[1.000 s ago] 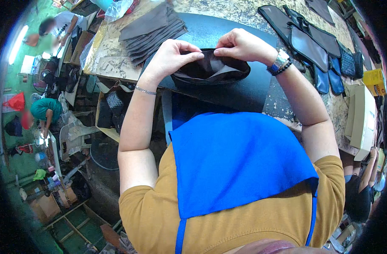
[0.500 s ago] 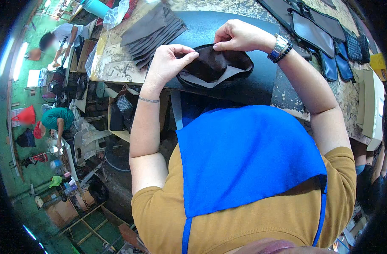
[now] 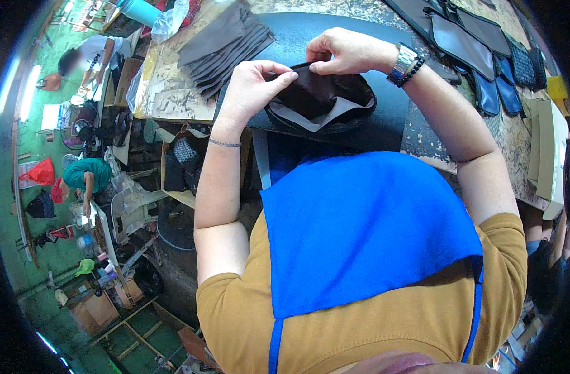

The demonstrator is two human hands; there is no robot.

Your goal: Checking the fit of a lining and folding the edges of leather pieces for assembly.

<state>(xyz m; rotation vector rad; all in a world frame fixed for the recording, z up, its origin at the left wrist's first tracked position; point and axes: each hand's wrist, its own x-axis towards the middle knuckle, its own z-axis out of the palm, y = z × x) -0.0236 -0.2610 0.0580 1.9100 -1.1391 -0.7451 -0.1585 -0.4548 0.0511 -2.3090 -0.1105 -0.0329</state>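
Observation:
A dark, oval pouch lies with its mouth open near the front edge of the table, showing a dark brown lining and a pale grey strip along the near side. My left hand pinches its far rim at the left between thumb and fingers. Close to it, my right hand has thumb and bent fingers pressed together on the same rim, near the top middle. A smooth dark mat lies under the pouch.
Beyond my left hand sits a fanned stack of dark brown sheets. Several dark zip pouches lie at the far right, beside a pale box. A turquoise cylinder and a clear plastic bag are at the far left. Two people work off to the left.
My right hand has slid a little left along the rim, closer to my left hand. The pouch has shifted slightly to the right.

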